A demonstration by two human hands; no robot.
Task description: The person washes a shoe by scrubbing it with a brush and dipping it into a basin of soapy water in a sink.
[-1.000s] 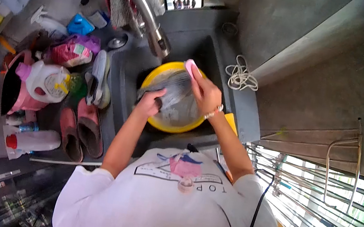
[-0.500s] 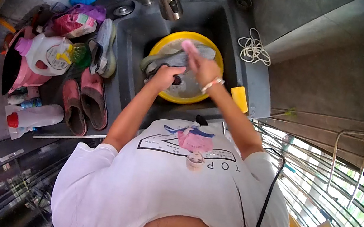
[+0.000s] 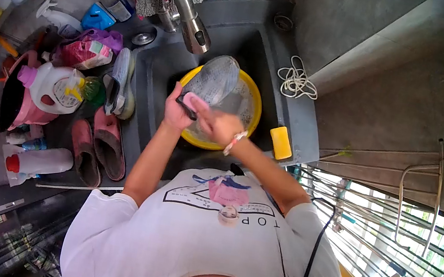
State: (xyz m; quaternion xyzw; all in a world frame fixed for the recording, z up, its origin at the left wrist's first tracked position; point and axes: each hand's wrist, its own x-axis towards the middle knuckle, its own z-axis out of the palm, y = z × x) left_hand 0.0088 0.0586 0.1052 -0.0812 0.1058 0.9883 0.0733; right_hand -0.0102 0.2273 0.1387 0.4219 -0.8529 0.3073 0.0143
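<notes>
In the dark sink, a yellow basin holds cloudy, sudsy water. Over it, my left hand grips a wet grey shoe near its dark opening, with the toe pointing away from me. My right hand is closed on a pink brush, which touches the shoe's opening end beside my left fingers. The brush's underside is hidden.
A metal faucet hangs above the basin. Pink slippers, a grey shoe and a white detergent jug stand left. At right are a yellow soap bar and a coiled white cord.
The shoe has turned so its toe points away from me. My right hand has brought the pink brush down and nearer to my left hand. The camera view has also shifted.
</notes>
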